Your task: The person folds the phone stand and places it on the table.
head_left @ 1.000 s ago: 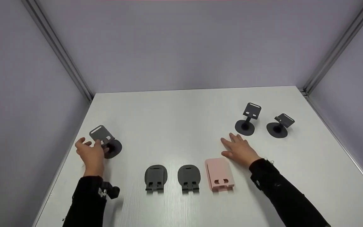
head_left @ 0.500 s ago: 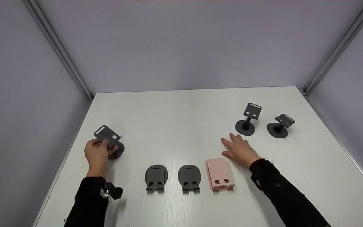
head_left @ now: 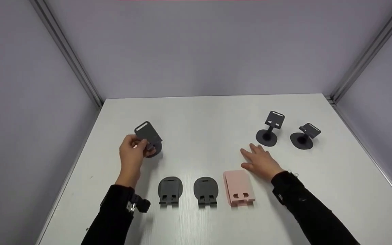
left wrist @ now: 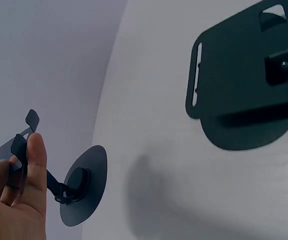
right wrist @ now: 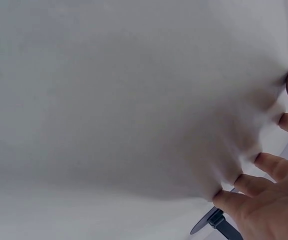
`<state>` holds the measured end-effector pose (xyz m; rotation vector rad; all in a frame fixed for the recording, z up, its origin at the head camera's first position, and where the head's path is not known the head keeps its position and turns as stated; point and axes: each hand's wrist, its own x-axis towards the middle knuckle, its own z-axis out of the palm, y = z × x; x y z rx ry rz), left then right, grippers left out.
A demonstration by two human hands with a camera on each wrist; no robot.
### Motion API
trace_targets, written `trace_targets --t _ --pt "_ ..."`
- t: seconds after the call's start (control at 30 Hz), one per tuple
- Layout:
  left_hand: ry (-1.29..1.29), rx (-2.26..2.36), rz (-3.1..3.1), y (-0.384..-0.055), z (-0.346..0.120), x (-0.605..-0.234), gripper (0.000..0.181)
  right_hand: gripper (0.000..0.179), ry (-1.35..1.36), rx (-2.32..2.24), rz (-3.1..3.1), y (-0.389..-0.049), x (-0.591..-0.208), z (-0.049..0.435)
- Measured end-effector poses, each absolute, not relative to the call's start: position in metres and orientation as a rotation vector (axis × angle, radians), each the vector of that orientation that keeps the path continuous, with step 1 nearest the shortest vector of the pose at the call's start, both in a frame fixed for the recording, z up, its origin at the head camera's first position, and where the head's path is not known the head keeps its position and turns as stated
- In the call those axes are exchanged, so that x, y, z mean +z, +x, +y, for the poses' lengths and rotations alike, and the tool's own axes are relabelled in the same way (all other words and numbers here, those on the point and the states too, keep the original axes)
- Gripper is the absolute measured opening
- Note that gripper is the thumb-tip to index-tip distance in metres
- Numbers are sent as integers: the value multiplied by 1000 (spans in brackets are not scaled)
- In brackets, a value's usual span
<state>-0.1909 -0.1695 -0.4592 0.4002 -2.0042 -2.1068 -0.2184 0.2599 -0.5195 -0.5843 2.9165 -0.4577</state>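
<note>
My left hand (head_left: 132, 160) pinches the upper plate of a dark grey phone stand (head_left: 148, 132) between thumb and fingers, left of the middle of the table. The stand is unfolded. In the left wrist view its round base (left wrist: 91, 187) points toward the table, joined to the plate by a short arm. My right hand (head_left: 260, 163) rests on the white table with fingers spread and holds nothing. Just beyond its fingertips an unfolded dark phone stand (head_left: 275, 119) stands upright, and near its wrist lies a folded pink phone stand (head_left: 239, 185).
Two folded dark grey phone stands, a left one (head_left: 170, 190) and a right one (head_left: 206, 190), lie in a row with the pink one near the front. Another unfolded stand (head_left: 301, 140) is at the far right. Panel walls border the table (head_left: 199, 126) at the back and sides.
The left hand has closed its fingers on the phone stand's plate and carried it to the right and farther from me. The right hand has stayed in place.
</note>
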Motion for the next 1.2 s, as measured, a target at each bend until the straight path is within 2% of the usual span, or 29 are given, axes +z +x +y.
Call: trace_targets --t 0.43,0.67,0.9,1.2 --pt "7 -2204 -2031 -183 -99 -442 10 61 -596 -434 2937 -224 -524 257" --pt "-138 -2137 -2137 -180 -73 -440 16 61 -571 -444 2921 -223 -523 259" --pt "-255 -2050 -2232 -177 -62 -443 14 62 -544 -488 2908 -226 -521 258" --pt "-405 -1902 -2273 -175 -55 -448 12 54 -882 -738 3060 -228 -490 229"
